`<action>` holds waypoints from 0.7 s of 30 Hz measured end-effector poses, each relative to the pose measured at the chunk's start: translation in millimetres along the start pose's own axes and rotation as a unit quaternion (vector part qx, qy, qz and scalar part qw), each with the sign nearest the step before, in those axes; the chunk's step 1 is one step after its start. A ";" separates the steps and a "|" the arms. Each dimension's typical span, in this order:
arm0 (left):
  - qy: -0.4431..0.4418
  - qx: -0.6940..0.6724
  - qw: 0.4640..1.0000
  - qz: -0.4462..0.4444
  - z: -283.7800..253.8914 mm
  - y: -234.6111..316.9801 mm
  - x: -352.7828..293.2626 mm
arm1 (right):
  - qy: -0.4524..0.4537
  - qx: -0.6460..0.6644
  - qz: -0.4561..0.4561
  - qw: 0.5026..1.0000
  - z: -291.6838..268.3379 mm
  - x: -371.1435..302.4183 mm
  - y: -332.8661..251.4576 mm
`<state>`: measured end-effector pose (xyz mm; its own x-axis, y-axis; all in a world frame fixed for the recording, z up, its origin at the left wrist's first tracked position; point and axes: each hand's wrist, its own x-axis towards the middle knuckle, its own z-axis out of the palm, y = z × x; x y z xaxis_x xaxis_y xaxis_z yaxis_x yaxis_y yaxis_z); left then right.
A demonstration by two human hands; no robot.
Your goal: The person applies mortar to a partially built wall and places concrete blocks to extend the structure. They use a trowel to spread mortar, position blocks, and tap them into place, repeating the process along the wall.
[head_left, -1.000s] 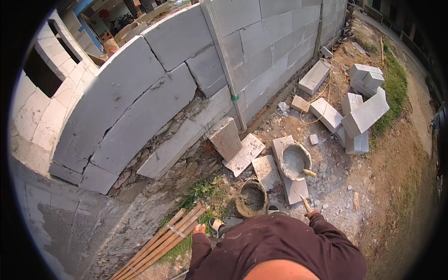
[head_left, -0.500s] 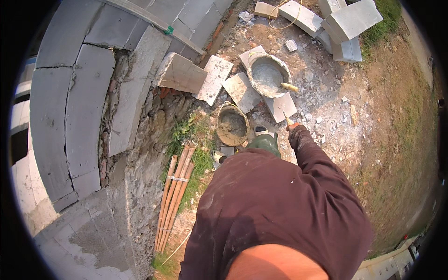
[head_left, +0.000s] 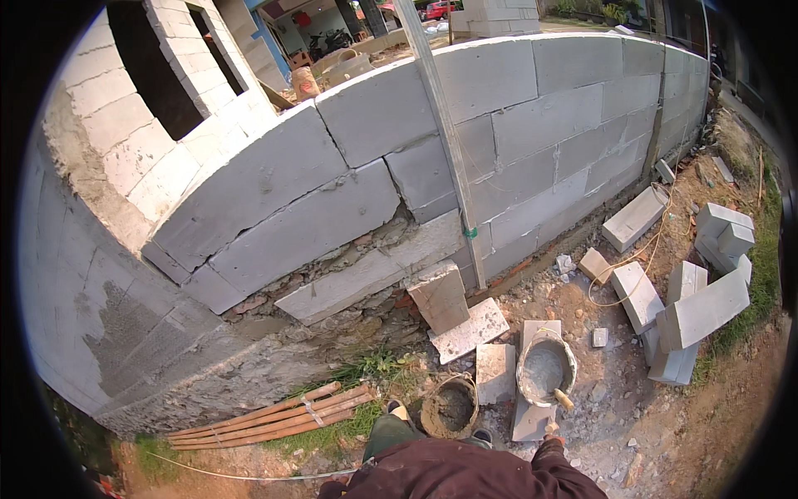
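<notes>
My right hand (head_left: 552,437) is low in front of me, by the near end of a pale block (head_left: 532,427). Its fingers look closed round something small and pale that I cannot make out. On that block stands a bucket (head_left: 572,356) of wet grey mortar, and a tool with a light wooden handle (head_left: 564,400) leans over its rim. Left of it is a second, darker bucket (head_left: 475,396) with mortar inside. A flat block piece (head_left: 496,374) lies between the two buckets. My left hand does not show.
A grey block wall (head_left: 515,108) curves across the front, with a rough gap in its lower courses. An upright wooden batten (head_left: 440,125) stands against it. Bundled poles (head_left: 274,420) lie at left, stacked blocks (head_left: 702,308) at right. A leaning block (head_left: 439,299) rests by the wall foot.
The view has swung up and to the left, so more wall shows and my body sits lower. My right hand stays close to the block under the mortar bucket.
</notes>
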<state>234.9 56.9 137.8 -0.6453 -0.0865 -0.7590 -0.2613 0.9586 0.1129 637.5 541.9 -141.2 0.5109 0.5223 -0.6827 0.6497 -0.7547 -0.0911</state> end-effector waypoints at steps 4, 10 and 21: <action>-0.022 0.013 0.999 0.024 15.9 35.7 31.6 | 0.026 0.076 0.010 0.997 -61.0 -45.6 -18.1; -0.028 0.003 0.998 0.056 6.3 63.6 66.9 | 0.117 0.198 -0.164 0.959 -69.2 -43.6 -46.5; -0.073 -0.042 0.989 0.118 -44.6 195.2 160.3 | 0.028 0.382 -0.591 0.710 -217.1 -353.6 -439.1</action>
<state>48.4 218.1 66.7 -0.5865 0.1839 -0.7888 -0.1782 0.9207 0.3471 293.7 774.8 297.6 -0.1017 0.9689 0.2255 0.1592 0.2396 -0.9577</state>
